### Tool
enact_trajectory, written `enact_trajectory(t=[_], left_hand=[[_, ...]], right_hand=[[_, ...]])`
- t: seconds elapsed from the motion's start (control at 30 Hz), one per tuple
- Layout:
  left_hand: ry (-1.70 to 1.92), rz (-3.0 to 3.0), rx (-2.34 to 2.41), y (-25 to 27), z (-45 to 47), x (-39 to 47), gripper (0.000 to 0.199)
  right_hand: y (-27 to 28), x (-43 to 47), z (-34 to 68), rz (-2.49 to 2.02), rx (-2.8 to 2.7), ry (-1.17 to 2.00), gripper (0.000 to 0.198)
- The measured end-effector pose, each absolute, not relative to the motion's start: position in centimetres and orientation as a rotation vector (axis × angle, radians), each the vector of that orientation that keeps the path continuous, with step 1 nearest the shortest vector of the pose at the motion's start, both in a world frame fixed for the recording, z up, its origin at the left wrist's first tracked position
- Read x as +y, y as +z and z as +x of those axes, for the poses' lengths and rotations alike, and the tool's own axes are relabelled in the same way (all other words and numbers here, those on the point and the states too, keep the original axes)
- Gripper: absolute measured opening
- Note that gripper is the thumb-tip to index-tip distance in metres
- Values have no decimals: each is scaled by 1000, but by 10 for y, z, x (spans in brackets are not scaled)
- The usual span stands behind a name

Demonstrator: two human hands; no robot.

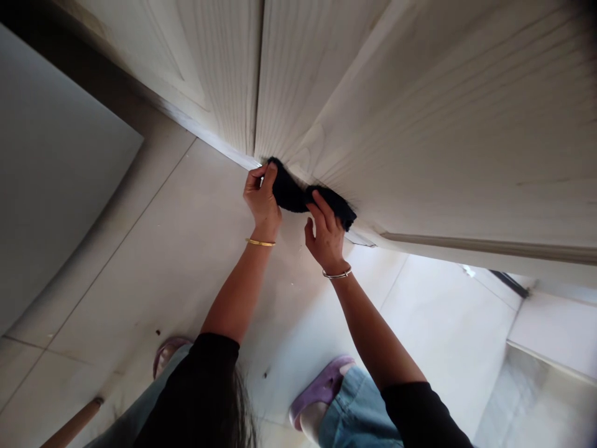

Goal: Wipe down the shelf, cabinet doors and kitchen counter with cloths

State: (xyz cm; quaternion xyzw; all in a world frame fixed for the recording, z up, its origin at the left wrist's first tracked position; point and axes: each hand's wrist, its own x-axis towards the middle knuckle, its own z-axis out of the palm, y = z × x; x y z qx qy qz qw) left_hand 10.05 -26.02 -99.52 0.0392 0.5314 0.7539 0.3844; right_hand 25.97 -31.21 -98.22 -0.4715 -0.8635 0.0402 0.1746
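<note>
A dark, fuzzy cloth (pixel 290 191) stretches along the lower part of a pale wood-grain door or panel (pixel 420 143). My left hand (pixel 262 196) pinches its left end between thumb and fingers, close to a vertical seam in the wood. To the right, my right hand (pixel 326 235) has its fingers bent over the cloth's other part, holding it against the wood, with the thumb apart from the fingers. What lies beneath the cloth is hidden.
Light floor tiles (pixel 186 249) with dark joints spread below. A grey flat-sided object (pixel 56 162) stands at the left. My purple sandal (pixel 321 389) is at the bottom. A wooden stick (pixel 74 423) enters at the lower left, and a dark bar (pixel 510 284) lies at the right.
</note>
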Motion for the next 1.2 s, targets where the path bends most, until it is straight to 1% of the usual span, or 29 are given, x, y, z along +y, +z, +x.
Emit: enact_trajectory(t=[0.13,0.3,0.43,0.6,0.7,0.83,0.9,0.97,1.03,1.13,1.2], left_hand=[[1904,144,1325,-1003,100,-261,26],[1871,53,1346,-1011,103,-263,30],[1886,118,1303,-1012,102,-263,23],[1905,47,1323,-1002,98,-261,25],[1976,133,1301,-999,95,-260,20],[1898,52,1387,-1011,94,-261,29],[1883,37,1411,-1010,95,-261,30],[1949,157,1405,-992,97,-261,27],[2064,362,1395,-959,99,-262,29],[2191,788,1397,-906,97,-259,41],[2210,1289,1336,-882,92,-251,47]], right_hand=[[-981,-312,258,-1328,-2434,74,45],[-980,-313,257,-1363,-2427,182,46],[-981,-313,258,-1369,-2420,169,47],[-981,-313,257,-1361,-2430,186,48],[-981,-313,257,-1356,-2423,215,48],[-979,-313,256,-1340,-2422,140,47],[-980,-313,256,-1337,-2438,100,48],[-981,-314,255,-1327,-2444,65,49],[-981,-315,254,-1277,-2439,1,50],[-963,-316,247,-1104,-2407,-178,49],[-934,-313,238,-991,-2297,-330,50]])
